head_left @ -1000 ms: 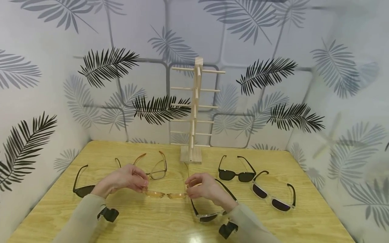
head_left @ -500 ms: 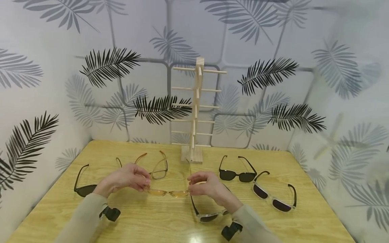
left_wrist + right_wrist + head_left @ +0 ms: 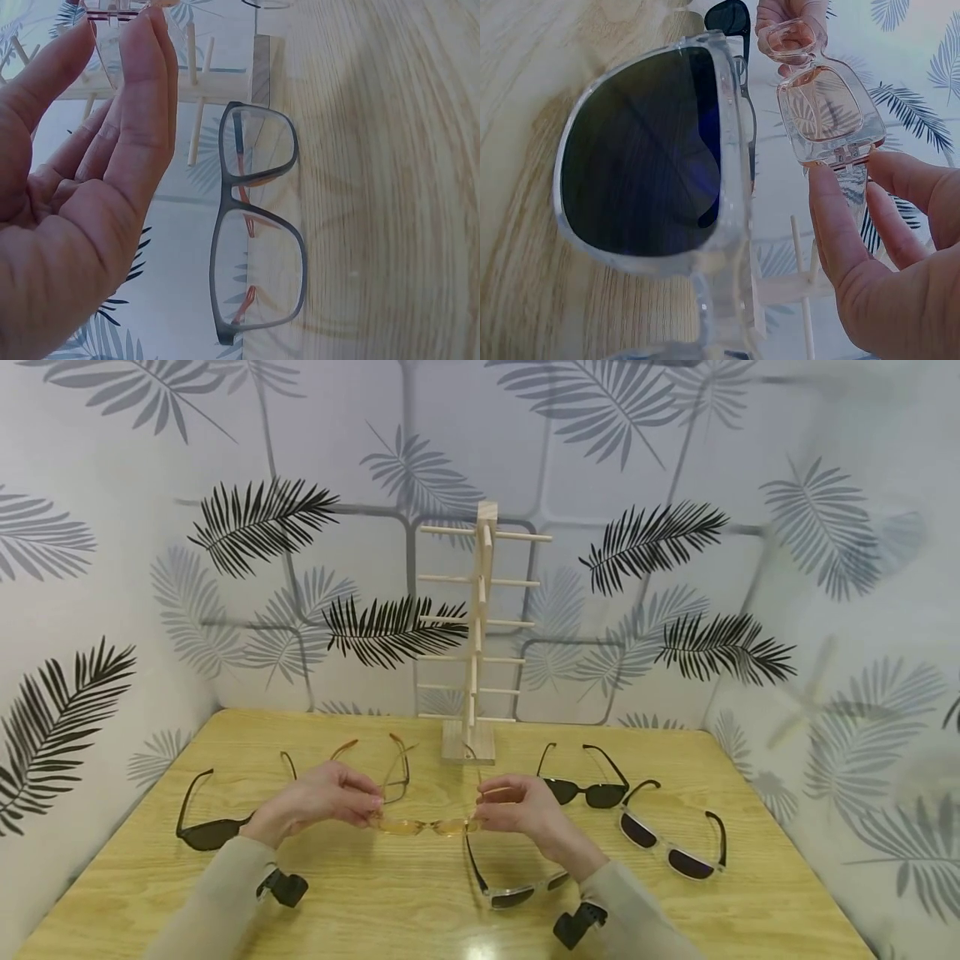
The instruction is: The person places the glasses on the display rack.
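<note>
A pair of eyeglasses (image 3: pixel 401 827) with a clear, amber-tinted frame is held up over the table between both hands, temples pointing away toward the stand. My left hand (image 3: pixel 333 797) pinches its left hinge corner between thumb and fingers. At the opposite corner, my right hand (image 3: pixel 525 814) pinches the hinge, as the right wrist view shows close up on the clear frame (image 3: pixel 826 105). Beneath the right hand lie clear-framed sunglasses (image 3: pixel 513 897). Dark-rimmed eyeglasses (image 3: pixel 225 202) with orange temple tips stand on the table close to the left hand.
A wooden display stand (image 3: pixel 480 635) with several pegs rises at the table's back, bearing no glasses. Black sunglasses (image 3: pixel 603 796) and white-framed sunglasses (image 3: pixel 690 864) lie on the right. Another dark pair (image 3: pixel 212 834) sits at the left. Patterned walls enclose the table (image 3: pixel 375 910).
Both hands have carried the amber eyeglasses slightly up, to the right and toward the stand. The grip at both corners stays the same, and the other glasses have not moved.
</note>
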The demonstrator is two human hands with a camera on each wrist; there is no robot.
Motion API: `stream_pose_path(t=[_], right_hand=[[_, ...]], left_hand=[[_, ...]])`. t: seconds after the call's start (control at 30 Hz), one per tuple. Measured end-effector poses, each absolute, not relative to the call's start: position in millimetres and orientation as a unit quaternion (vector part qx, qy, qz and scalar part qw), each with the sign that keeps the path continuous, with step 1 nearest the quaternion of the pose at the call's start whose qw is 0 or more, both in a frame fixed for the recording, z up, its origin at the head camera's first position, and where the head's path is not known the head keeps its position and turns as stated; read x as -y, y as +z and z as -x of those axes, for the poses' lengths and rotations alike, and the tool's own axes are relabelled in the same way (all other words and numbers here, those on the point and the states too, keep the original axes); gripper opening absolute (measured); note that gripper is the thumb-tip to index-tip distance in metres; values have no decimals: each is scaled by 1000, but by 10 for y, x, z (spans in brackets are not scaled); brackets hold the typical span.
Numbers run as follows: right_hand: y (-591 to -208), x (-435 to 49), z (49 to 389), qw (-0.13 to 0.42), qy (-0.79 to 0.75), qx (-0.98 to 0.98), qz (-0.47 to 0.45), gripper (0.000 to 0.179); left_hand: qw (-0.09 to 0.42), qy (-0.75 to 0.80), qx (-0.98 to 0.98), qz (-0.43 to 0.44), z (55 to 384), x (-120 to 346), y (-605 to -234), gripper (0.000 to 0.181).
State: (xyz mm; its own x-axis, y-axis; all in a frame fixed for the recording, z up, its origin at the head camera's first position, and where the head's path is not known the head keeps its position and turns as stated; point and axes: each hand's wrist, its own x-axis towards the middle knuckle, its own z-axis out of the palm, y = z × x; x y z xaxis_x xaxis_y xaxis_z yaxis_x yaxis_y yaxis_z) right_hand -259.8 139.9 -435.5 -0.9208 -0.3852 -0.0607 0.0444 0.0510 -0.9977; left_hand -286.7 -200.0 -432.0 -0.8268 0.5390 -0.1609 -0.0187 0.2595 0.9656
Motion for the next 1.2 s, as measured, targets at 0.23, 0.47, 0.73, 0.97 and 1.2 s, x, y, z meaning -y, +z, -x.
stream_pose_path(t=[0.23,0.47,0.73,0.97,1.2], right_hand=[[-4340,-1473,2587,150,-696,-697,84,39],[-4337,-1533,2658,139,-708,-690,57,40],[-4319,-1605,2699,141,-699,-698,64,40],[-4319,-1644,2781,138,-697,-701,58,37],[-4320,-1674,2895,129,-694,-707,50,37]], left_hand=[[231,593,-753,-166,2898,1882,-4344,46],[220,606,-745,-170,2972,1791,-4369,49],[185,615,-750,-155,2968,1700,-4391,56],[134,619,-764,-121,2966,1581,-4370,48],[100,627,-768,-84,3025,1468,-4393,44]])
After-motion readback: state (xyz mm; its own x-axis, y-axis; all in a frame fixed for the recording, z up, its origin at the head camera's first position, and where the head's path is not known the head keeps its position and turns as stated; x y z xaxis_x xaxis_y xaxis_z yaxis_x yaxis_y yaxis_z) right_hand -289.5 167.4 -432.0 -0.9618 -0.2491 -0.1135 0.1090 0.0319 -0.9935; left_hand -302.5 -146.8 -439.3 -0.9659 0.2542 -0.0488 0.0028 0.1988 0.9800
